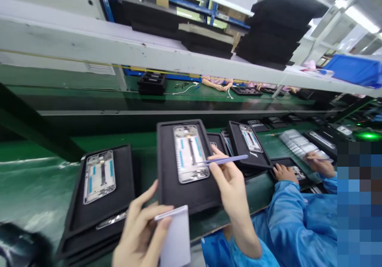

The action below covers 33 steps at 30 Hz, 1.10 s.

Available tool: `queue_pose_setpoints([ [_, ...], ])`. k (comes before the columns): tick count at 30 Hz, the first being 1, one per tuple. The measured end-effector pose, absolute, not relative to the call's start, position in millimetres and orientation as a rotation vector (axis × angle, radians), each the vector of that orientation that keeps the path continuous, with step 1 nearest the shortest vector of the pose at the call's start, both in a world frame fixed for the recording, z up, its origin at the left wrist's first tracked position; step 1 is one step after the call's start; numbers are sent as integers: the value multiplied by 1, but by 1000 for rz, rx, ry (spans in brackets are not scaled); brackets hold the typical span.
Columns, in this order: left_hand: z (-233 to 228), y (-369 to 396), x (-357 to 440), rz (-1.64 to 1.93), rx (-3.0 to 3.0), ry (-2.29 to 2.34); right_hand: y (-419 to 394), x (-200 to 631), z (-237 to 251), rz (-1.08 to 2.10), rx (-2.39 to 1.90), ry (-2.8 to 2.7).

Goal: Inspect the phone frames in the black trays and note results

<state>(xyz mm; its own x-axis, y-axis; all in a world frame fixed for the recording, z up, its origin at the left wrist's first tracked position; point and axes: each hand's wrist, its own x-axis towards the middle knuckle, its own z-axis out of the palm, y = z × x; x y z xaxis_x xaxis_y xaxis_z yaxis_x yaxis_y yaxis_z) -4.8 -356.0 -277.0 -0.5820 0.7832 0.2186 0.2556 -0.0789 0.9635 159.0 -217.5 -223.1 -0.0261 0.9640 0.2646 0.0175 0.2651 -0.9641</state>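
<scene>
A phone frame [191, 152] with blue strips and a dark ribbon lies in a black foam tray [167, 193] in front of me. My right hand [228, 175] pinches lavender tweezers [229, 159], whose tips reach over the lower part of that frame. My left hand [143, 227], at the tray's near left corner, is closed on a white sheet [177, 239] with a folded-looking upper edge. To the left, another phone frame [100, 175] rests on a stack of black trays [122, 187].
Right of me, a co-worker in blue sleeves [298, 219] handles a tray and a tool. Another black tray [247, 155] with a phone frame stands between us. Above runs a white shelf [149, 56] with stacked black foam [277, 28] and a blue bin [353, 70].
</scene>
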Motion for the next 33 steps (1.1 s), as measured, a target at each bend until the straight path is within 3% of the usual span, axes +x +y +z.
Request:
queue_pose_setpoints([
  [4,-276,-306,31,1567,1125,1547,-187,215,-236,836,-1111,-1309],
  [9,-297,-276,33,1388,1339,1587,-173,242,-256,795,-1154,-1290],
  [16,-273,-292,39,1578,1079,1602,-204,226,-239,572,-1078,-1290],
  [23,-241,-291,39,1675,780,1480,-245,186,-228,886,-814,-1523],
  [33,-243,-304,31,1727,920,1640,-235,179,-243,803,-518,-1713],
])
